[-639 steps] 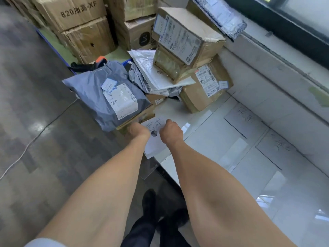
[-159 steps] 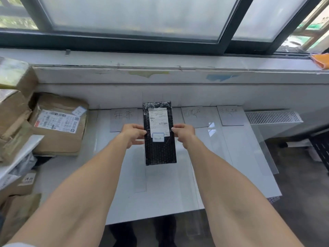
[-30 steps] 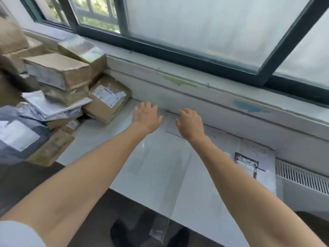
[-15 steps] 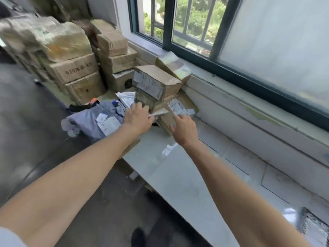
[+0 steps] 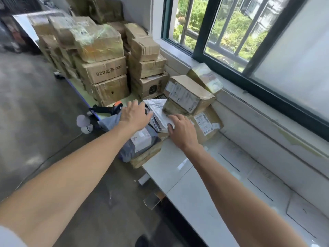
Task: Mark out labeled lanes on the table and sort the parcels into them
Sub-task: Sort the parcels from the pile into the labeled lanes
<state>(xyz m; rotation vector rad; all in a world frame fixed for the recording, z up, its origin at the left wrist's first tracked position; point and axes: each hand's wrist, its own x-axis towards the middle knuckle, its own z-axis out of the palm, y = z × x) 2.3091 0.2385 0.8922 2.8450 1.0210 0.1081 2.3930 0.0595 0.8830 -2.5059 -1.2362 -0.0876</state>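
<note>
Left hand [image 5: 135, 115]: spreading open, empty, over grey bag [image 5: 140, 139], centre frame.
Right hand [image 5: 181, 130]: you are resting loose fingers on the mailer [image 5: 159, 109].
Risk: box [image 5: 187, 97] is pinning the mailer; tugging could topple it.

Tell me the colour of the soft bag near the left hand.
Grey bag, white label; head view.
</note>
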